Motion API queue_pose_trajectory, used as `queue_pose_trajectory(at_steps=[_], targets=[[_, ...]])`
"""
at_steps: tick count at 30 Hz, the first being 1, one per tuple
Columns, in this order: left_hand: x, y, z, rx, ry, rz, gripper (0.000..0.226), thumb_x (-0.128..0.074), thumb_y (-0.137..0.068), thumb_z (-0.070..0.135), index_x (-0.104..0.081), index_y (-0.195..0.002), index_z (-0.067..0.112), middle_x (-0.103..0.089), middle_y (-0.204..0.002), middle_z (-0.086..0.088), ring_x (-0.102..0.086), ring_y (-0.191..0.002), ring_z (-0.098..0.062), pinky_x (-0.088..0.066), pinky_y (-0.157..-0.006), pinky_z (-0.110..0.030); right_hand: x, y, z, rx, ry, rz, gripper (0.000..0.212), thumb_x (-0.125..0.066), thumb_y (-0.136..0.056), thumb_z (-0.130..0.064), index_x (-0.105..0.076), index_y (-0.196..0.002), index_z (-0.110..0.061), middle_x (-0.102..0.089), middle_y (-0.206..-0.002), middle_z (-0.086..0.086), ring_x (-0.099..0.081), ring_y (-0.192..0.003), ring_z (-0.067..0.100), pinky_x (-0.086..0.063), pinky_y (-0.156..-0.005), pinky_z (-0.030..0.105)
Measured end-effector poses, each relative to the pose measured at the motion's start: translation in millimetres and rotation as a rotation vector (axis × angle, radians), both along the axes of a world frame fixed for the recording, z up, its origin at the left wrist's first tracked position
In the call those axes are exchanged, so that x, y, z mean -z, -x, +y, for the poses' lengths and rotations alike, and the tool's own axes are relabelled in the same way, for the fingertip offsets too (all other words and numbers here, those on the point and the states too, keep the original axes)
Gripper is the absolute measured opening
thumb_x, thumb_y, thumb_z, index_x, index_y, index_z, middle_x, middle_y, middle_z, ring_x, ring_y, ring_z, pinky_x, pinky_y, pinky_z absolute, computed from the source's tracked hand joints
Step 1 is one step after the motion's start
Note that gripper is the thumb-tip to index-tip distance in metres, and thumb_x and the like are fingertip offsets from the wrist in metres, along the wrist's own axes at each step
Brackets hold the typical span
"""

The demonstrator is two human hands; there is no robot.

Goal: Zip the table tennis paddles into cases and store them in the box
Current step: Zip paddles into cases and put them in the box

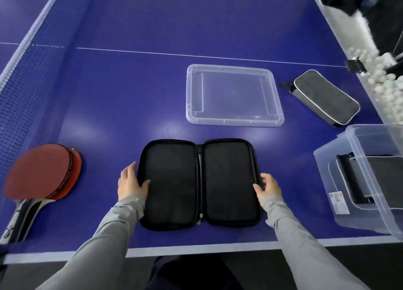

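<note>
Now, hands on open case (empty)

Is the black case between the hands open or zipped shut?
Open. The black case lies spread flat in two halves, both empty, with the left hand and right hand at its outer edges.

White balls beside the blue table

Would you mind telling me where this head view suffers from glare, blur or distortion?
Head view: soft light patches glare on the blue table near the clear lid; the red paddles look blurred at the left edge; wide-angle bending curves the net.
</note>
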State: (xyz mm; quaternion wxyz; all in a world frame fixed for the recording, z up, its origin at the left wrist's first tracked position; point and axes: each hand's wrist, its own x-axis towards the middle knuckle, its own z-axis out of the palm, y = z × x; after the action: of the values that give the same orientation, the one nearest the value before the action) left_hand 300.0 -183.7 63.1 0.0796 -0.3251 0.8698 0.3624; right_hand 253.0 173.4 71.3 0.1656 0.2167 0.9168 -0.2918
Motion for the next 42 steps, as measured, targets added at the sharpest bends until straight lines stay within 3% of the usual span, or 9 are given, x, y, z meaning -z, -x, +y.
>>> queue_pose_trajectory(at_steps=[3,7,11,23,28,33,37,39,42], targets=[[5,-7,26,0.423,0.316,-0.079,0.099,-0.067,-0.074,0.055,-0.008,-0.149,0.032,0.000,-0.159,0.001,-0.006,-0.146,-0.023,-0.015,-0.114,-0.043,3,-8,-19,-0.339,-0.216,0.142,0.067,-0.066,-0.082,-0.024,-0.036,-0.141,-0.015,-0.037,-0.144,0.013,-0.035,-0.131,0.032,-0.035,-0.102,0.043],[20,-12,52,0.691,0.342,-0.274,0.108,-0.057,-0.069,0.073,0.016,-0.143,0.043,0.027,-0.154,0.008,0.019,-0.144,-0.020,-0.002,-0.116,-0.049,18,-16,-48,-0.774,-0.299,-0.015,0.076,-0.056,-0.086,-0.043,-0.011,-0.147,-0.035,-0.002,-0.158,0.000,-0.003,-0.146,0.025,-0.019,-0.114,0.047],[25,-11,43,0.695,0.360,-0.327,0.110,-0.056,-0.067,0.076,0.022,-0.138,0.048,0.030,-0.152,0.014,0.021,-0.143,-0.015,-0.003,-0.117,-0.047,31,-17,-46,-0.837,-0.338,-0.126,0.078,-0.052,-0.087,-0.051,-0.002,-0.146,-0.041,0.014,-0.157,-0.007,0.012,-0.145,0.023,-0.012,-0.115,0.053],[20,-11,36,0.700,0.377,-0.318,0.111,-0.055,-0.067,0.076,0.030,-0.134,0.046,0.034,-0.150,0.014,0.022,-0.143,-0.014,-0.004,-0.119,-0.043,31,-14,-42,-0.849,-0.356,-0.145,0.078,-0.050,-0.087,-0.053,0.003,-0.144,-0.044,0.018,-0.156,-0.010,0.013,-0.145,0.023,-0.012,-0.116,0.051],[12,-6,33,0.745,0.323,-0.306,0.097,-0.057,-0.079,0.062,0.006,-0.148,0.037,0.022,-0.156,0.009,0.017,-0.145,-0.017,-0.006,-0.118,-0.044,25,-14,-54,-0.826,-0.399,-0.156,0.078,-0.050,-0.088,-0.052,0.002,-0.145,-0.041,0.013,-0.157,-0.008,0.011,-0.145,0.023,-0.015,-0.114,0.054],[4,-21,6,0.710,0.356,-0.114,0.074,-0.051,-0.089,0.048,-0.014,-0.149,0.025,-0.003,-0.159,0.003,-0.005,-0.146,-0.015,-0.009,-0.120,-0.034,18,-15,-64,-0.768,-0.422,-0.097,0.077,-0.047,-0.089,-0.051,0.001,-0.147,-0.035,0.004,-0.158,-0.004,0.004,-0.146,0.020,-0.017,-0.115,0.045],[-9,-46,-41,0.476,0.377,0.149,0.063,-0.080,-0.071,0.017,-0.056,-0.128,0.002,-0.049,-0.137,-0.020,-0.051,-0.123,-0.040,-0.043,-0.099,-0.050,15,-18,-67,-0.757,-0.449,-0.037,0.074,-0.046,-0.090,-0.050,-0.006,-0.148,-0.028,-0.009,-0.157,0.000,-0.008,-0.146,0.017,-0.027,-0.113,0.037],[-12,-62,-73,0.315,0.416,0.155,0.063,-0.083,-0.066,0.011,-0.058,-0.123,-0.002,-0.055,-0.129,-0.024,-0.056,-0.113,-0.044,-0.048,-0.089,-0.054,14,-21,-69,-0.741,-0.441,-0.020,0.074,-0.047,-0.089,-0.049,-0.009,-0.148,-0.026,-0.013,-0.157,0.000,-0.012,-0.145,0.017,-0.029,-0.111,0.035],[-14,-87,-125,0.082,0.509,0.155,0.070,-0.080,-0.070,0.013,-0.050,-0.131,-0.001,-0.048,-0.135,-0.023,-0.050,-0.119,-0.044,-0.042,-0.092,-0.056,12,-24,-75,-0.704,-0.433,-0.025,0.074,-0.048,-0.089,-0.048,-0.011,-0.148,-0.026,-0.016,-0.156,0.000,-0.014,-0.145,0.016,-0.030,-0.111,0.034]])
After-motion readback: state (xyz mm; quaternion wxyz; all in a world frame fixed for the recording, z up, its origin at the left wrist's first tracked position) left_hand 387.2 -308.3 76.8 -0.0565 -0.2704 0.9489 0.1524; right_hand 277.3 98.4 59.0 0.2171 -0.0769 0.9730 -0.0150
